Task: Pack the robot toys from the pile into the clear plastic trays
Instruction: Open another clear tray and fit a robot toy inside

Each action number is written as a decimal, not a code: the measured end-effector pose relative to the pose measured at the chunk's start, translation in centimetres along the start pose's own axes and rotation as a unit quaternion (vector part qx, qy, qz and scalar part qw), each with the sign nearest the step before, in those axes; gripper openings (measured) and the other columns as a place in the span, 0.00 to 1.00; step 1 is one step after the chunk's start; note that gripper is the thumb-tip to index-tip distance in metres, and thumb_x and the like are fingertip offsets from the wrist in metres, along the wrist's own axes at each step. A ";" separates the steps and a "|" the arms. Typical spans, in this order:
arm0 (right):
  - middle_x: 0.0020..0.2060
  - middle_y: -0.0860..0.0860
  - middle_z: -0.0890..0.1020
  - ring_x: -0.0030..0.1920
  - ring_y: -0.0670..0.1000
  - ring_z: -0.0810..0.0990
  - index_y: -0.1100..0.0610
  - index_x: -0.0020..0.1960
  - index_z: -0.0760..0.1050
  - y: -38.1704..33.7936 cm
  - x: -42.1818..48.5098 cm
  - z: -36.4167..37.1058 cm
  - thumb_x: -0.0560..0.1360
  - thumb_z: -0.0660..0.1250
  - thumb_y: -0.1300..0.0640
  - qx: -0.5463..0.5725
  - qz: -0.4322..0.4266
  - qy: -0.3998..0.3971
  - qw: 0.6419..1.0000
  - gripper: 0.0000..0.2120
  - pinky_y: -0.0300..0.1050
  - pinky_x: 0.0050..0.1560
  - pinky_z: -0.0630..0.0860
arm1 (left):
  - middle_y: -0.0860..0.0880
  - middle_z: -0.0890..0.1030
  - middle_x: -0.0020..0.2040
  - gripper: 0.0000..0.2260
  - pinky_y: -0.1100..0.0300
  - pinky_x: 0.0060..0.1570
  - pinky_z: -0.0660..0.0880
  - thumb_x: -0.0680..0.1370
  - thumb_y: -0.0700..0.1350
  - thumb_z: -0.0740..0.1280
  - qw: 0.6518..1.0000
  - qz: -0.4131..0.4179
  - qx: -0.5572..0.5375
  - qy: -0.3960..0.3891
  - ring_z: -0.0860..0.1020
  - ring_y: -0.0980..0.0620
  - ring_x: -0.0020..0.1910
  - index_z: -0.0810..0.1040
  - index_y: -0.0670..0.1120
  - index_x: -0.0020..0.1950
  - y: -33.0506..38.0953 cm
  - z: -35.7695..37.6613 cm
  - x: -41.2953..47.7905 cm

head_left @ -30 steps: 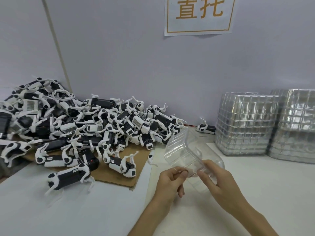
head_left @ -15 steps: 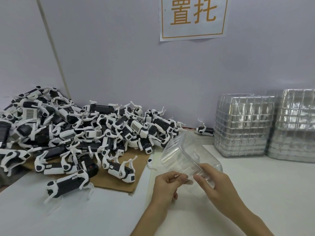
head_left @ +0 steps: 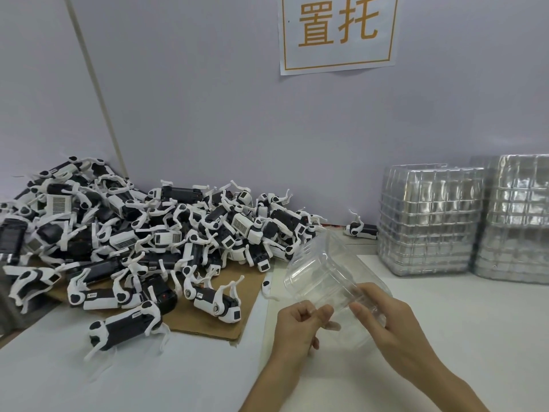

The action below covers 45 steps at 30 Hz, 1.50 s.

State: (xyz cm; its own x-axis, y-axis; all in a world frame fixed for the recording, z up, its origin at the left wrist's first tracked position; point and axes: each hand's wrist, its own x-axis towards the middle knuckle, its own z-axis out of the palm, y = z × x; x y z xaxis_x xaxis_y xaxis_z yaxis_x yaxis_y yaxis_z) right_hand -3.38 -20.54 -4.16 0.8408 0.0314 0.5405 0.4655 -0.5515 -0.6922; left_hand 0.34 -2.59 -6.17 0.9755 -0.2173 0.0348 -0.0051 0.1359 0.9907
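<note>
Two hands at lower centre of the head view, both on one clear tray (head_left: pixel 323 272), which is held above the white table (head_left: pixel 460 322) and tilted, far end up toward the pile. Left hand (head_left: pixel 297 325): fingers curled, thumb and forefinger pinched together on the tray's near edge; the other fingertips are folded under and out of sight. Right hand (head_left: pixel 386 319): fingers wrapped over the near end of the tray, thumb along its side; the palm side is hidden. Tray walls are transparent, outline faint against the table, and how it is divided inside is hard to read. Pile of robot toys (head_left: pixel 148 230), black and white, fills the left corner against the wall, partly on a sheet of cardboard (head_left: pixel 208 319); the heap is cut off at the left frame edge and the lower toys are buried. One front toy (head_left: pixel 124 325) stands apart on the table. A lone toy (head_left: pixel 361 228) lies by the wall, just beside the near stack of trays (head_left: pixel 427 221). The far stack of trays (head_left: pixel 517 221) is cropped by the right edge. A small white piece (head_left: pixel 266 288) lies at the cardboard's edge, too small to identify. A paper sign (head_left: pixel 338 31) hangs on the wall, its top cut off.
</note>
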 end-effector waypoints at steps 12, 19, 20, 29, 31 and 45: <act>0.41 0.43 0.83 0.42 0.48 0.81 0.39 0.50 0.76 -0.2 0.4 -1.1 0.76 0.63 0.45 -0.003 -0.012 0.014 1.000 0.05 0.42 0.41 0.74 | 0.46 0.81 0.28 0.18 0.66 0.26 0.66 0.67 0.52 0.76 0.999 0.026 -0.014 -0.043 0.85 0.51 0.34 0.68 0.45 0.31 -0.1 0.2 0.5; 0.39 0.45 0.85 0.38 0.46 0.82 0.39 0.46 0.77 -0.4 1.1 -2.3 0.76 0.63 0.49 0.036 -0.016 0.082 0.996 0.05 0.33 0.37 0.73 | 0.36 0.85 0.39 0.19 0.66 0.26 0.68 0.67 0.54 0.76 0.999 0.032 0.002 -0.035 0.75 0.57 0.22 0.68 0.46 0.30 0.1 -0.4 0.6; 0.39 0.46 0.85 0.38 0.46 0.82 0.39 0.45 0.77 -0.3 1.2 -2.7 0.76 0.63 0.49 0.054 -0.011 0.114 0.992 0.06 0.31 0.37 0.74 | 0.38 0.85 0.39 0.19 0.65 0.27 0.69 0.67 0.55 0.76 0.999 0.026 -0.004 -0.020 0.73 0.57 0.22 0.69 0.45 0.31 0.1 -0.9 0.6; 0.41 0.42 0.82 0.43 0.40 0.80 0.42 0.53 0.76 1.2 1.1 -4.4 0.80 0.66 0.52 -0.071 0.044 0.257 0.963 0.05 0.32 0.38 0.73 | 0.47 0.85 0.57 0.14 0.65 0.30 0.74 0.74 0.48 0.70 0.964 -0.008 -0.260 0.055 0.65 0.58 0.23 0.81 0.47 0.58 0.8 -4.2 1.7; 0.41 0.38 0.80 0.42 0.41 0.80 0.48 0.57 0.77 1.3 1.0 -4.2 0.79 0.67 0.53 -0.144 0.037 0.251 0.957 0.07 0.40 0.38 0.74 | 0.49 0.85 0.55 0.09 0.64 0.30 0.76 0.73 0.48 0.70 0.951 -0.001 -0.307 0.043 0.67 0.58 0.23 0.83 0.50 0.52 1.2 -4.4 1.7; 0.47 0.38 0.84 0.45 0.46 0.83 0.44 0.55 0.83 2.8 0.2 -0.4 0.68 0.81 0.53 -0.352 -0.019 0.067 0.934 0.17 0.46 0.58 0.63 | 0.55 0.82 0.37 0.07 0.64 0.29 0.76 0.70 0.48 0.69 0.892 0.018 -0.449 0.046 0.67 0.58 0.21 0.85 0.49 0.35 2.5 -4.4 1.2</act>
State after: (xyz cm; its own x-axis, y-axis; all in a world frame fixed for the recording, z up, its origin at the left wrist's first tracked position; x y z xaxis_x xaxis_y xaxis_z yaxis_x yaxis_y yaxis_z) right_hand -2.03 -22.39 -5.86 0.7637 -0.0163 0.6453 0.1580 -0.9645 -0.2114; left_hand 2.45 1.75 -4.18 0.9923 -0.1228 0.0130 0.1013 0.8698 0.4830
